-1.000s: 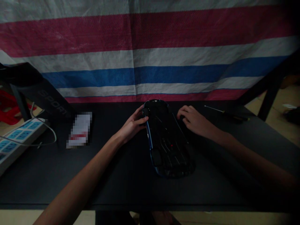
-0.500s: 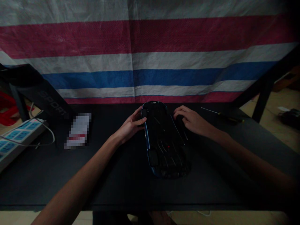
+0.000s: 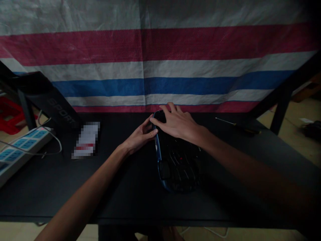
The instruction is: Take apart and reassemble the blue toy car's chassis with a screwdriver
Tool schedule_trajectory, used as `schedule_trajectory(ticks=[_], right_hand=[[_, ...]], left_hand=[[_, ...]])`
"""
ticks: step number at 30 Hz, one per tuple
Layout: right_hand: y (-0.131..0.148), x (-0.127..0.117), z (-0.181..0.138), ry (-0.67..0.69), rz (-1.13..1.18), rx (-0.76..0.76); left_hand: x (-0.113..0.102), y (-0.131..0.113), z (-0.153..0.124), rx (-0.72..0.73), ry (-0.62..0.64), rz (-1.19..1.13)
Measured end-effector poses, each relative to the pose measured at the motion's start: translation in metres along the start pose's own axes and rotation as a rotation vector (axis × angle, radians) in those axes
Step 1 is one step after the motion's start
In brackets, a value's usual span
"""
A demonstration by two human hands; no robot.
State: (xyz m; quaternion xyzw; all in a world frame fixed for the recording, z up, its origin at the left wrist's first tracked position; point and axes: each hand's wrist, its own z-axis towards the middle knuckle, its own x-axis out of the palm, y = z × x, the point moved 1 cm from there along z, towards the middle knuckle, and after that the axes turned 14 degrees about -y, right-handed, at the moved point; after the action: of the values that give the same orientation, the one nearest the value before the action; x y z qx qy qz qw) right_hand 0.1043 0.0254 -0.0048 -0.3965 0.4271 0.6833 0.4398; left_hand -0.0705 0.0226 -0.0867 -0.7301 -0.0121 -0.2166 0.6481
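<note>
A dark toy car body with a blue edge [image 3: 175, 164] lies upside down on the black table [image 3: 125, 187], its underside facing up. My left hand [image 3: 140, 135] grips its far left side, fingers curled against the blue edge. My right hand [image 3: 177, 122] lies flat over the far end of the car, fingers spread and pointing left, covering that part. The near end of the car stays uncovered and shows ribs and a small red dot.
A thin screwdriver [image 3: 235, 125] lies on the table at the right. A small white card [image 3: 86, 140] rests to the left, beside a black bag [image 3: 47, 103]. A white power strip with cables [image 3: 17, 150] sits far left. A striped tarp [image 3: 160, 60] hangs behind.
My right hand has moved from the car's right side up and left onto its far end. My left hand has kept its hold. The view has shifted slightly.
</note>
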Motion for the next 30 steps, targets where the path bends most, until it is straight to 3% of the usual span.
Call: schedule_trajectory(ticks=[15, 30], right_hand=[[-0.002, 0.005, 0.011, -0.038, 0.035, -0.022], [-0.017, 0.004, 0.02, 0.093, 0.144, -0.003]], left_hand=[[0.01, -0.009, -0.01, 0.002, 0.001, -0.033], [0.009, -0.01, -0.009, -0.019, -0.022, -0.035]])
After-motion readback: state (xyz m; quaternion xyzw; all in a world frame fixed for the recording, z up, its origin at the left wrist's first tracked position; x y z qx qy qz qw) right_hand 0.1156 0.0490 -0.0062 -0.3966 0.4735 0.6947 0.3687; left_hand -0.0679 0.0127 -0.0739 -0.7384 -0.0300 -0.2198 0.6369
